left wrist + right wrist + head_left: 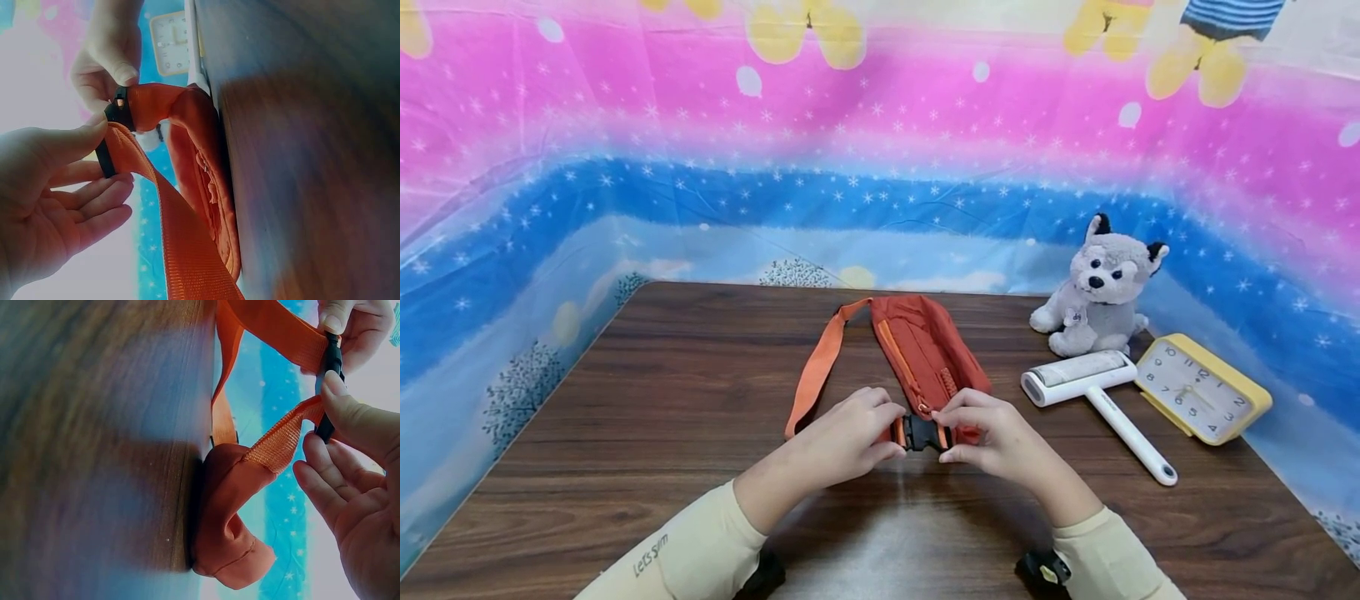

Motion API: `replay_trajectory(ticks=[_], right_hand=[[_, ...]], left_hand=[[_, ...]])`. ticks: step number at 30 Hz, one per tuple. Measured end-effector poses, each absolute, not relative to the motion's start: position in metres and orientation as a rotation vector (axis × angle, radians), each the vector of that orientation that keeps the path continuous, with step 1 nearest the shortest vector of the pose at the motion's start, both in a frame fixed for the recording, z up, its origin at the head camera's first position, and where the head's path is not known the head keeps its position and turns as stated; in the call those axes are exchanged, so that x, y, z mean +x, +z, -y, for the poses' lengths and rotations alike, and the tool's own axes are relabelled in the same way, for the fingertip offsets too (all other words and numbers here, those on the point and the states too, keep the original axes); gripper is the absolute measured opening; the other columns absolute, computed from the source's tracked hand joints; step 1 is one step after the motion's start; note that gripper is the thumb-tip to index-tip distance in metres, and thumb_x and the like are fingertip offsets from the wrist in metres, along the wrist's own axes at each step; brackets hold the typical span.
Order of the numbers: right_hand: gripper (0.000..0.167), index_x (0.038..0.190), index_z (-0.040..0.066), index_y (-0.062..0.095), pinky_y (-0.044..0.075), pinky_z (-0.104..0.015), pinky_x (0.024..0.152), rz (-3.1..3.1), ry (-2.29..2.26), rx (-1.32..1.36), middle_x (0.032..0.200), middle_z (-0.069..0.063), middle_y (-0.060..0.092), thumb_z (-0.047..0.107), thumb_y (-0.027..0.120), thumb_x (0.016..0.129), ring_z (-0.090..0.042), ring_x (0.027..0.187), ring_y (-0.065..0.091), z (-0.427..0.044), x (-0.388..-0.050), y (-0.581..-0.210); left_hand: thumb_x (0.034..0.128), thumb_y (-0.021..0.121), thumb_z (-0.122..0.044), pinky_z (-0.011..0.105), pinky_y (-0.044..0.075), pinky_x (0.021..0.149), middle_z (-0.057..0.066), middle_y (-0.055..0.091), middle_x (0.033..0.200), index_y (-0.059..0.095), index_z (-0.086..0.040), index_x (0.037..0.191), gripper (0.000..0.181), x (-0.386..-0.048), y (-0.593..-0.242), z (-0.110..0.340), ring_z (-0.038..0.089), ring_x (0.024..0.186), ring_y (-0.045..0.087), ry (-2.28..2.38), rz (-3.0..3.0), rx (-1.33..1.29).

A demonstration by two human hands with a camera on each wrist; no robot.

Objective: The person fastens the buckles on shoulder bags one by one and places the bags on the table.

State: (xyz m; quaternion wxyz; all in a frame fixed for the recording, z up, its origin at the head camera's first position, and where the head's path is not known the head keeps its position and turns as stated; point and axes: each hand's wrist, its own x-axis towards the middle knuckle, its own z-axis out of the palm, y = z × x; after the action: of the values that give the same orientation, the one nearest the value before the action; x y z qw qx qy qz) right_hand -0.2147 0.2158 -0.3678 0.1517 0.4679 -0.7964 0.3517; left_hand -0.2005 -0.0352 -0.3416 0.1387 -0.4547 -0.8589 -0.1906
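An orange-red waist bag lies on the table, its zipped front facing up and its orange strap looping out to the left. At the bag's near end, a black side-release buckle is held up off the table with its two halves joined or nearly so. My left hand pinches the buckle's left end between thumb and fingers. On the other end, my right hand pinches with thumb and forefinger. Both wrist views show the buckle between the two hands, with webbing running from it to the bag.
To the right are a white lint roller, a yellow alarm clock and a grey plush husky. A printed cloth hangs behind and around the brown wooden table.
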Motion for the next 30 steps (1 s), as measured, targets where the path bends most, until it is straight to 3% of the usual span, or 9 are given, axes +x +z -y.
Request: replay_trajectory(ticks=[30], right_hand=[[0.037,0.104,0.005,0.071,0.048,-0.031,0.059,2.288,0.975,1.345,0.100,-0.002,0.061,0.011,0.083,0.069,-0.012,0.084,0.058,-0.2153,-0.2154,-0.3691]], left_hand=[[0.0806,0.076,-0.021,0.024,0.044,0.067,0.001,0.053,0.086,0.065,-0.003,0.104,0.031,-0.2000,-0.3420,0.0334,0.013,0.076,0.048,-0.565,2.500,-1.298]])
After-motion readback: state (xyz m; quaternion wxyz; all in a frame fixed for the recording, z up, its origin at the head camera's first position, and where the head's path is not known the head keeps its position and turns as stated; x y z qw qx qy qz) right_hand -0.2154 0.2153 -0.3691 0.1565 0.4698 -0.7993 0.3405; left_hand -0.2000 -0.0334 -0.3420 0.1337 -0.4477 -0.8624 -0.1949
